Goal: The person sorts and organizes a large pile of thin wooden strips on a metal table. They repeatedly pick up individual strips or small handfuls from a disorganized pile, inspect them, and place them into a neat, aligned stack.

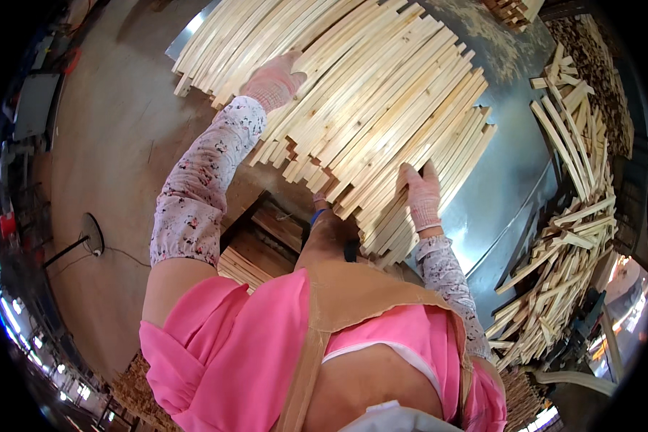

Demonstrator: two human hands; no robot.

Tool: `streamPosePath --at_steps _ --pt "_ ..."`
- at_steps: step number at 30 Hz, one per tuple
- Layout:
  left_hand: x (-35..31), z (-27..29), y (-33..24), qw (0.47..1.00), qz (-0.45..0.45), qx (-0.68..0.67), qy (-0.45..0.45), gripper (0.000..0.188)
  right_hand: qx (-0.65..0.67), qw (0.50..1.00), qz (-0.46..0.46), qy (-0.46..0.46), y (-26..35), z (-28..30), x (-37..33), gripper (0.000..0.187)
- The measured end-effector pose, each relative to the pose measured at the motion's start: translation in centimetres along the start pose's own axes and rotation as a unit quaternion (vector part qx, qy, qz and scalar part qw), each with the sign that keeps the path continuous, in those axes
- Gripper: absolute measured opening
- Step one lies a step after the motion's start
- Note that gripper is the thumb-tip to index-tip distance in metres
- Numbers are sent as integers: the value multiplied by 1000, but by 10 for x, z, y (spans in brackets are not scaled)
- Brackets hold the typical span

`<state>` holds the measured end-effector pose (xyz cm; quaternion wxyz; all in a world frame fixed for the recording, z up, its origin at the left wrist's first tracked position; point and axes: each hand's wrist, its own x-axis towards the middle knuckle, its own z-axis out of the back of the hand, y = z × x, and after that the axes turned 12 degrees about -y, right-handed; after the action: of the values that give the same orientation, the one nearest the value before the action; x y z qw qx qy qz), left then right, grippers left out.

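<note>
A broad layer of pale wooden strips (367, 93) lies side by side on a metal table, their near ends uneven. On the left part of this layer rests my left hand (275, 81), in a pinkish knitted glove, its thumb apart from the fingers. My right hand (421, 196), gloved the same way, touches the strips near their right-hand ends, thumb and fingers spread. Neither hand visibly grips a strip, though the undersides of the fingers are hidden. Flowered sleeves cover both forearms.
Bare metal of the table (493, 198) shows right of the strips. Beyond it lies a tangled heap of wooden offcuts (565, 237). More strips (248, 268) sit low beside my body. A round-headed stand (91, 234) with a cable is on the floor at left.
</note>
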<state>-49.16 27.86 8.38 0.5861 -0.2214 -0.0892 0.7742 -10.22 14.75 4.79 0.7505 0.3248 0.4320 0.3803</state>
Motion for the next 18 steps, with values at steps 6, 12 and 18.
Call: streamPosePath --at_steps 6,12,18 --pt "-29 35 -18 972 38 219 79 54 -27 995 -39 85 15 3 18 101" --pt "-119 40 51 988 -62 142 -17 41 -76 995 46 42 -10 -15 18 95" --pt "-185 -26 81 965 -26 203 -164 33 -4 999 0 53 -7 -9 19 94"
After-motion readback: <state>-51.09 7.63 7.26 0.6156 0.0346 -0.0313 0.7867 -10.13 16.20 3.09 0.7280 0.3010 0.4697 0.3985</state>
